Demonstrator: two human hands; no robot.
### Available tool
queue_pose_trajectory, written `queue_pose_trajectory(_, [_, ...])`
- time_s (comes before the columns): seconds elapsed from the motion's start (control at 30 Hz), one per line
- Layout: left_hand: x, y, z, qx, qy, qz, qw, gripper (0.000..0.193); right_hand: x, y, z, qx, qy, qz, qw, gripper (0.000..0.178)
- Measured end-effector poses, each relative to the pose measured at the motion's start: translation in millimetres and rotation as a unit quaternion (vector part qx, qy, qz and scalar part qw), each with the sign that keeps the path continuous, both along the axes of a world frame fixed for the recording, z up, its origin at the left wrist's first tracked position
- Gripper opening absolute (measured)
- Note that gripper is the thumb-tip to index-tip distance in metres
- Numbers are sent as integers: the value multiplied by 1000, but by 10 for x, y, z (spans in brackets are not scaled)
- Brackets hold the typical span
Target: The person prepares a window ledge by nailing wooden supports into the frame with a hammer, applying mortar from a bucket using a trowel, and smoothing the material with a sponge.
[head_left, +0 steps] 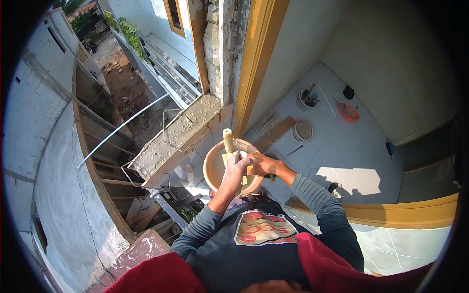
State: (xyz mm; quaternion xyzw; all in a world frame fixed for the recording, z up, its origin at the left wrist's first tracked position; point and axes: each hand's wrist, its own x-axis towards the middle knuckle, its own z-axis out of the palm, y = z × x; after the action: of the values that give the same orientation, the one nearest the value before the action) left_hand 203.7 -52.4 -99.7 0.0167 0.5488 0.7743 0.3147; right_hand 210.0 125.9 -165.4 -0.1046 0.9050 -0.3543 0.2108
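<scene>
Above a round, pale orange basin point(211, 172), both of my hands meet near its middle. My left hand point(233, 175) is closed, its fingertips pressed together near the other hand. My right hand point(263, 165) is curled shut against it. What lies inside the fingers is hidden. Just beyond them, a hand tool's pale cylindrical wooden handle point(228, 140) sticks up over the far rim. Yellowish flat pieces show beside and below the hands; I cannot tell whether they belong to that tool.
A rough concrete ledge point(178, 129) with bent wires runs to the left, beside an orange door frame point(259, 58). On the tiled floor stand a bucket of grey material point(303, 130), a white bucket with tools point(308, 99) and an orange basin point(348, 113). A plank point(276, 134) lies nearby.
</scene>
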Motion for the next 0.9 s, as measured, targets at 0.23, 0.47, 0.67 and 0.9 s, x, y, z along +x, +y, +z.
queue_pose_trajectory(0.23, [-7,33,264,5,23,-27,999,25,-173,-150,-1450,98,104,-7,990,40])
queue_pose_trajectory(0.47, [9,-33,157,91,-69,39,993,21,-445,61,998,100,-11,110,989,39])
queue_pose_trajectory(0.67, [18,-124,50,62,-69,56,994,26,-769,339,3620,78,409,70,906,35])
queue_pose_trajectory(0.9, [42,-69,-10,28,-53,53,997,30,-1378,85,5496,88,523,89,843,29])
